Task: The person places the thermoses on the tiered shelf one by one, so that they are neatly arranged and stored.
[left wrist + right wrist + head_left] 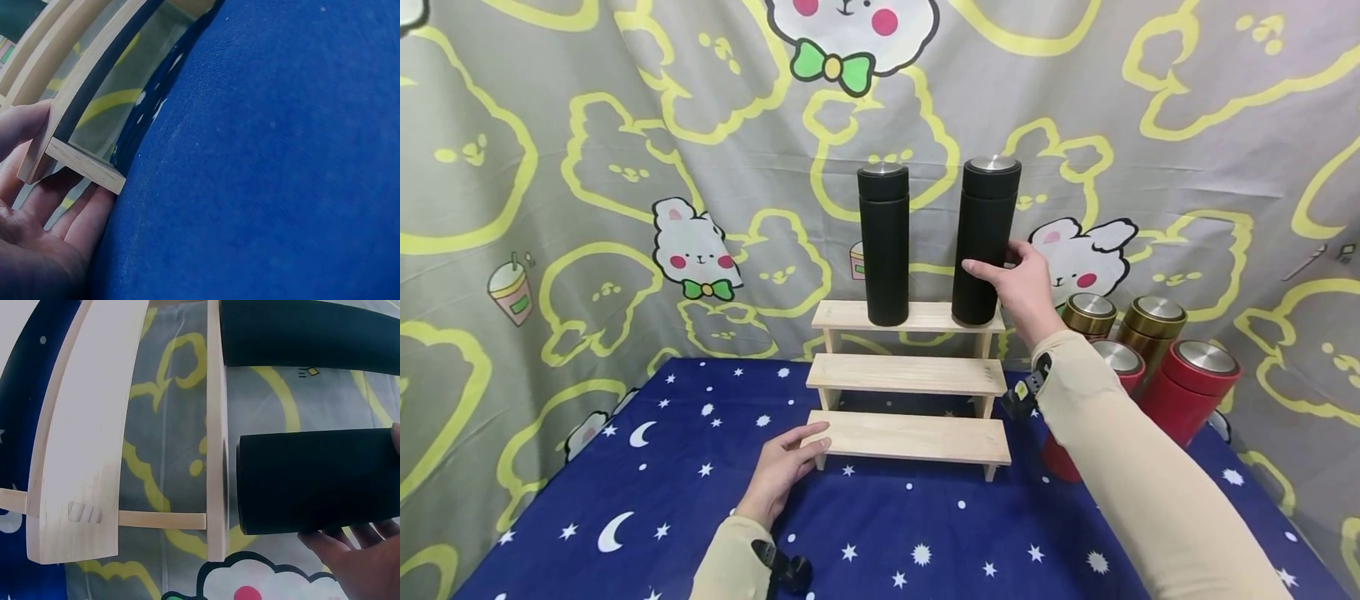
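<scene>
A three-step wooden stand (917, 437) rises in the middle of the table. On its top step, left of centre, one black thermos bottle (886, 250) with a steel-topped lid stands upright. My right hand (1028, 292) grips a second black thermos (985, 225) around its lower half, over the right end of that step. In the right wrist view a thin gap shows between this bottle's base (242, 484) and the step's board (217, 425). At the lowest step's left end, my left hand (781, 468) holds the board (75, 81), thumb above and fingers beneath.
Right of the stand, beside my right forearm, are two red thermoses, one in front (1191, 392), and two gold-brown ones (1152, 321); the sleeve partly hides them. A dark blue star-and-moon cloth (692, 500) covers the table. Behind hangs a grey curtain (602, 183) with yellow outlines.
</scene>
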`<state>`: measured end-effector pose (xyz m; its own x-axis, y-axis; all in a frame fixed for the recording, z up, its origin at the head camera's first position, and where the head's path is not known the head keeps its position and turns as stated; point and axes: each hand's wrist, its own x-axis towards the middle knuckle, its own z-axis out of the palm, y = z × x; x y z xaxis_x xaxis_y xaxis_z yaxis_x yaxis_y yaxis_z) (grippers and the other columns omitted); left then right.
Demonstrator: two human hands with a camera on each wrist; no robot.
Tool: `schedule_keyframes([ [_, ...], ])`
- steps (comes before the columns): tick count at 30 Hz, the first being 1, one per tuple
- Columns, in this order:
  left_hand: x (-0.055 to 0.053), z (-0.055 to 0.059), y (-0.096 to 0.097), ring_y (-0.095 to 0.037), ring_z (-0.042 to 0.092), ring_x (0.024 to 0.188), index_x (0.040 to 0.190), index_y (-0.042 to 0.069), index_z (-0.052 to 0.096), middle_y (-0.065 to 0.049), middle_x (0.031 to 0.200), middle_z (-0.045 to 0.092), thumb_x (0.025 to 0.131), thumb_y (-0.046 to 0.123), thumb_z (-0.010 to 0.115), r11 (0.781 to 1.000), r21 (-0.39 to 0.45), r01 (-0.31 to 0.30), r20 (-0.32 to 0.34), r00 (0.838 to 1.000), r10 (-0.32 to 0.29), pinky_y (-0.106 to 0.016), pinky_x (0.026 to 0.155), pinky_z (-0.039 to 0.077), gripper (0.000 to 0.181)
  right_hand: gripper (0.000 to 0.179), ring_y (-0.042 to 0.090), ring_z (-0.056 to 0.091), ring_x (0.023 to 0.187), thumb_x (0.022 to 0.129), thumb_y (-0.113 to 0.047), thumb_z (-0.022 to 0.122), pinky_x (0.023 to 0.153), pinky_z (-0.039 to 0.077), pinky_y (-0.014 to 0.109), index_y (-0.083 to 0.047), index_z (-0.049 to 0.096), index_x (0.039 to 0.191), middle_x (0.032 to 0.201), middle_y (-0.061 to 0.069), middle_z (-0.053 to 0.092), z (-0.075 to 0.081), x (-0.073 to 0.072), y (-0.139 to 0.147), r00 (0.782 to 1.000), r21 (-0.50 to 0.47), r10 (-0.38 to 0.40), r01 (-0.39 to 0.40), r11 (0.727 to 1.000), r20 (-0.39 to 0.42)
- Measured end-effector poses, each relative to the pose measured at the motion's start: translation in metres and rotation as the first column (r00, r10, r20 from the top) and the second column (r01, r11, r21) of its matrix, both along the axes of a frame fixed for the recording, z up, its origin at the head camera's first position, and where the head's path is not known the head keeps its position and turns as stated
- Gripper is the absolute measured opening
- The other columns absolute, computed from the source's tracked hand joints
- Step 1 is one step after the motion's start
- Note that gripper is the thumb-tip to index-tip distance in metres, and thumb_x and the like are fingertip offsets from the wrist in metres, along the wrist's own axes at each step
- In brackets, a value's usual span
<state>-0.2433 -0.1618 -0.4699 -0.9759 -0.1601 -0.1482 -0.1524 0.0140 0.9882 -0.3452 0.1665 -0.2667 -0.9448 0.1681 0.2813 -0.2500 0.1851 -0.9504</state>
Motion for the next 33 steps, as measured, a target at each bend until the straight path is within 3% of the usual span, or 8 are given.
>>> schedule_keyframes([
  [9, 0.001, 0.0, 0.0, -0.027, 0.061, 0.11, 0.118, 0.0, 0.07, -0.026, 0.137, 0.051, 0.082, 0.016, 0.081, 1.0, -0.021, -0.001, -0.011, 1.0, 0.001, -0.043, 0.091, 0.051, 0.04, 0.067, 0.025, 0.049, 0.112, 0.084, -0.024, 0.08, 0.099, 0.041, 0.038, -0.002, 0.048, 0.138, 0.125, 0.014, 0.051, -0.006, -0.008, 0.002, 1.0, 0.011, 0.002, -0.002, 1.0, -0.001],
  [20, 0.001, -0.001, -0.001, -0.028, 0.061, 0.111, 0.117, 0.003, 0.072, -0.024, 0.137, 0.052, 0.081, 0.018, 0.081, 0.999, -0.041, -0.008, -0.004, 1.0, 0.007, -0.043, 0.091, 0.05, 0.04, 0.067, 0.028, 0.047, 0.116, 0.088, -0.024, 0.075, 0.102, 0.039, 0.04, 0.001, 0.042, 0.141, 0.129, 0.017, 0.048, -0.007, -0.007, 0.003, 0.999, 0.005, 0.036, -0.036, 0.999, 0.02],
  [25, 0.002, -0.001, 0.0, -0.028, 0.061, 0.111, 0.117, 0.001, 0.071, -0.025, 0.137, 0.052, 0.082, 0.017, 0.081, 1.0, -0.029, -0.003, -0.008, 1.0, 0.003, -0.043, 0.091, 0.05, 0.04, 0.073, 0.027, 0.044, 0.123, 0.088, -0.024, 0.075, 0.105, 0.038, 0.04, -0.001, 0.036, 0.146, 0.137, 0.017, 0.044, -0.006, 0.0, 0.004, 0.999, -0.042, 0.036, -0.036, 0.998, 0.01],
  [30, 0.002, -0.001, 0.001, -0.028, 0.061, 0.112, 0.118, 0.001, 0.071, -0.025, 0.139, 0.05, 0.083, 0.017, 0.08, 1.0, -0.011, 0.006, -0.009, 1.0, -0.006, -0.043, 0.092, 0.05, 0.04, 0.083, 0.024, 0.028, 0.14, 0.089, -0.028, 0.075, 0.113, 0.027, 0.037, -0.005, 0.028, 0.153, 0.154, 0.012, 0.031, -0.004, 0.015, 0.005, 1.0, -0.099, -0.004, 0.004, 0.995, -0.001],
  [33, 0.002, 0.0, 0.0, -0.027, 0.061, 0.111, 0.118, 0.001, 0.071, -0.025, 0.139, 0.05, 0.083, 0.017, 0.08, 1.0, -0.01, 0.001, -0.01, 1.0, -0.001, -0.043, 0.092, 0.05, 0.039, 0.082, 0.021, 0.026, 0.142, 0.089, -0.029, 0.074, 0.114, 0.024, 0.033, -0.005, 0.029, 0.152, 0.155, 0.01, 0.031, -0.007, 0.023, 0.006, 1.0, -0.113, -0.021, 0.02, 0.993, -0.009],
])
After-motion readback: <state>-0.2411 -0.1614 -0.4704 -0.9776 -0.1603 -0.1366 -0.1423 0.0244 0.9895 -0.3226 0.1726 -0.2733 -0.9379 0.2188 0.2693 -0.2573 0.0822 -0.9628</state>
